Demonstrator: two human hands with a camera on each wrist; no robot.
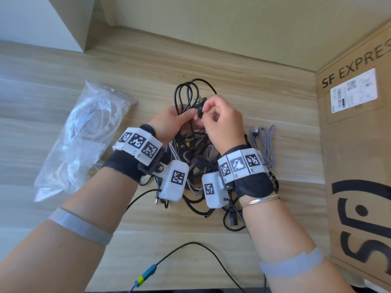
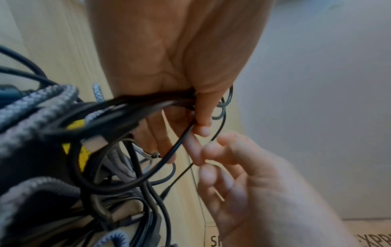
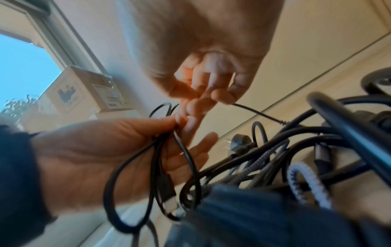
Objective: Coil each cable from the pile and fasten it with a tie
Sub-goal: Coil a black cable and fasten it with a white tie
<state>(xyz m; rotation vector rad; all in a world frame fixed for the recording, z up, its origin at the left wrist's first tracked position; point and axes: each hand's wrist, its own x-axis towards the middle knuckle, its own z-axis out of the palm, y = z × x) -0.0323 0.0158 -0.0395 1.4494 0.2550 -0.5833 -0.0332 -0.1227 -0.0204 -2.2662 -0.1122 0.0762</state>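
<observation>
A thin black cable [image 1: 186, 92] is held above the pile [image 1: 198, 166] of tangled cables, roughly at the middle of the desk [image 1: 211, 60] and towards its far edge. Its gathered loops are gripped by the left hand [image 1: 169, 121], thumb pressed over the strands; the loops stick out past the fingers towards the far edge of the desk, so the long axis of the bundle runs from near to far. The right hand [image 1: 222, 121] is set just to the right of the left, touching it, and its thumb and forefinger are pinched on something dark at the waist of the bundle. Whether that is a tie or the cable's own end cannot be told. The fastening is judged to be in hand, since the loops are already gathered. The wrap would have to run across the bundle, at right angles to its long axis. A clear bag [image 1: 84, 140] lies near the left edge of the desk, a cardboard box [image 1: 357, 144] at the right edge.
</observation>
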